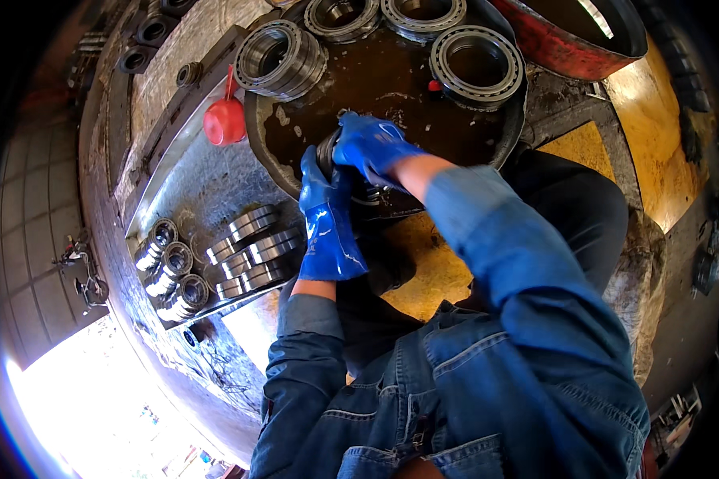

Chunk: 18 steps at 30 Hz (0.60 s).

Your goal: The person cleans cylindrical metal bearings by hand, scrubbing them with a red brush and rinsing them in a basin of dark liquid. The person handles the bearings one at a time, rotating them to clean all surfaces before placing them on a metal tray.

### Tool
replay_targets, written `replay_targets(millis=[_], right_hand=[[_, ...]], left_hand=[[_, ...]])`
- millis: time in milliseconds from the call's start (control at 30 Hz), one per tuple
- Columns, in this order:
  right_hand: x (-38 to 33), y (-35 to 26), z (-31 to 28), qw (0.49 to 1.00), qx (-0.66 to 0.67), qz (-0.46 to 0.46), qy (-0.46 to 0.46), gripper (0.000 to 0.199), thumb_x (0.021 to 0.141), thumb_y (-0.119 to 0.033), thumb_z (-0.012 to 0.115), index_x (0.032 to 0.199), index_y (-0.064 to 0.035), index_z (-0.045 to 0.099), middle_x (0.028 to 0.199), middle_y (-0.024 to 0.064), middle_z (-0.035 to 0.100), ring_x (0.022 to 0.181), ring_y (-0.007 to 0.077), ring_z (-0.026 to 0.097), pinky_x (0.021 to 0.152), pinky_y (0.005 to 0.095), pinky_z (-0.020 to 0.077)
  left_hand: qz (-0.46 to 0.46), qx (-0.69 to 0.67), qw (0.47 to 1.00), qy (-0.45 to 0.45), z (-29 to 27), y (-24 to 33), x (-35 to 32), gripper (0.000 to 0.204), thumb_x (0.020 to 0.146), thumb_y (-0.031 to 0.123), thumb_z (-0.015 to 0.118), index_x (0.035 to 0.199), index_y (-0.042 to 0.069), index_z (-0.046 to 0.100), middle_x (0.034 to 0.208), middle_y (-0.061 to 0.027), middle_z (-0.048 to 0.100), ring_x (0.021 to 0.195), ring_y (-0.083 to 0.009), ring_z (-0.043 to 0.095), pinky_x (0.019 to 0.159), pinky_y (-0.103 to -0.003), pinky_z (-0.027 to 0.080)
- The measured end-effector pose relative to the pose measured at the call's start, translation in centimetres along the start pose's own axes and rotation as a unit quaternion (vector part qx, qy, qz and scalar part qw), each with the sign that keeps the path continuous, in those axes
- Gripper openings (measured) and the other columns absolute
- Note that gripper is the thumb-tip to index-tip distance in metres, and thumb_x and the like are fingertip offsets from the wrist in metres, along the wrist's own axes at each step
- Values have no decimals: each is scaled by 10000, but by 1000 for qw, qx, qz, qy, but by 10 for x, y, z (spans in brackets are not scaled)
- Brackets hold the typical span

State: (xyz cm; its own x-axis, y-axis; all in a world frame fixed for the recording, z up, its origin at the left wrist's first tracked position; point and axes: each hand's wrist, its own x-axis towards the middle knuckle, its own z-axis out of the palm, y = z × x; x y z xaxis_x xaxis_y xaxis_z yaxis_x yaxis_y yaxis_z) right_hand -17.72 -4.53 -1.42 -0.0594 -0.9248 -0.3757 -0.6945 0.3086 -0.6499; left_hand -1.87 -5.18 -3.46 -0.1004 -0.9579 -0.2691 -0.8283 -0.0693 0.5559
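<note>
Both of my hands wear blue rubber gloves and meet over the near left part of a round tub of dark, oily liquid. Between them is a dark, ring-shaped part, probably a bearing, mostly covered by the gloves. My left hand closes on its near left side, fingers pointing up. From the right, my right hand wraps over its top. Large steel roller bearings stand along the tub's far side: a stacked one at left, and a single one at right. More metal rings show partly below my right hand.
Left of the tub, a metal tray carries shiny steel rings and small roller bearings. A red scoop-like object lies by the tub's rim. A red metal band stands far right, beside a yellowish sheet.
</note>
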Motion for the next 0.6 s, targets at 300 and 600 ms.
replay_targets(millis=[300, 600], right_hand=[[-18, 14, 36, 980, 142, 135, 46, 798, 903, -445, 734, 1540, -68, 436, 1286, 283, 690, 1164, 449, 695, 1012, 481, 558], [-77, 29, 50, 987, 58, 150, 3, 923, 879, -637, 708, 1436, 50, 443, 1144, 283, 736, 1045, 440, 731, 915, 502, 594]], left_hand=[[57, -38, 998, 10, 1, -11, 1, 679, 962, 326, 629, 1555, 60, 431, 1362, -312, 644, 1246, -437, 658, 1063, -475, 526], [108, -67, 992, 17, 5, -16, 1, 631, 963, 189, 614, 1538, 5, 430, 1320, -270, 670, 1194, -360, 686, 1031, -418, 550]])
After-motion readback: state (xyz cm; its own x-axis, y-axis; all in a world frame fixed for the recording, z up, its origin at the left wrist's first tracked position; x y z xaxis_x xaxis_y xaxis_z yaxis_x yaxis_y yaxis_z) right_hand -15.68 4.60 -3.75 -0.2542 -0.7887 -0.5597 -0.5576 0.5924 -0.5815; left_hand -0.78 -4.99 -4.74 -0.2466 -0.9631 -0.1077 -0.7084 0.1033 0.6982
